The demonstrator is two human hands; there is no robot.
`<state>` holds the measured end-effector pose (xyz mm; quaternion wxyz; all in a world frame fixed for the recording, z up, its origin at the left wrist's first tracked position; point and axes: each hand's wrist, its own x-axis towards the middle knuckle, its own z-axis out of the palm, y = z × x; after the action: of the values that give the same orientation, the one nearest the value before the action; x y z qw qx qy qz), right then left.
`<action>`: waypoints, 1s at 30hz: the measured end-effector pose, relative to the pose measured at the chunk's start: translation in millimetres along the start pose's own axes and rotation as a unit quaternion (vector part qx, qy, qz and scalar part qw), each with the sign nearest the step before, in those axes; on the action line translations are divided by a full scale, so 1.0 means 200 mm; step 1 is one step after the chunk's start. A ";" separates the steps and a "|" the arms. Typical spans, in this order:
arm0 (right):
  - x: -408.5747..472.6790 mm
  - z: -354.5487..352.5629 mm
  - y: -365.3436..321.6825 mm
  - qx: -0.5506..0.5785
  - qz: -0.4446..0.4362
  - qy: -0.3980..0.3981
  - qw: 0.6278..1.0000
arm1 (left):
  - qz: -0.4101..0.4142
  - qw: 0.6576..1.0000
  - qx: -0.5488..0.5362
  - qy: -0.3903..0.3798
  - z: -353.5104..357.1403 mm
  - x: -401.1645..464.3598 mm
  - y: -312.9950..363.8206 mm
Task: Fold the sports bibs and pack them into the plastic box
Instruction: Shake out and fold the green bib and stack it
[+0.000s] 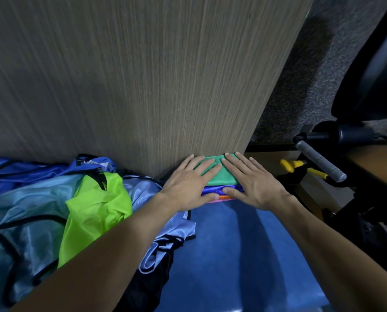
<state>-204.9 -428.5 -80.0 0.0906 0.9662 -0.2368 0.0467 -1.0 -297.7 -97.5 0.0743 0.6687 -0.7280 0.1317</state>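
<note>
Both hands lie flat on the green bib (219,174) — left hand (188,183), right hand (253,183) — fingers straight, gripping nothing; unfolded bibs (93,199) lie leftward, nearer the left.

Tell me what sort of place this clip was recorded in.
Probably an office or a storeroom used as a workspace: a wood-grain panel, grey carpet and a black swivel chair show. Both hands press folded bibs.
</note>
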 end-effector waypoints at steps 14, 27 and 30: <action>-0.01 -0.02 -0.06 -0.048 0.015 0.033 0.998 | -0.010 0.998 -0.024 -0.051 -0.08 -0.07 -0.01; -0.04 -0.03 -0.14 -0.052 0.051 0.055 0.996 | -0.020 0.998 -0.018 -0.054 -0.17 -0.10 0.03; -0.05 -0.05 -0.17 -0.047 0.059 0.051 0.996 | -0.014 0.999 -0.016 -0.041 -0.23 -0.14 0.03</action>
<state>-197.4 -391.9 -76.9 0.1447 0.9417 -0.2900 0.0898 -7.7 -256.7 -62.8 0.0571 0.6820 -0.7233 0.0915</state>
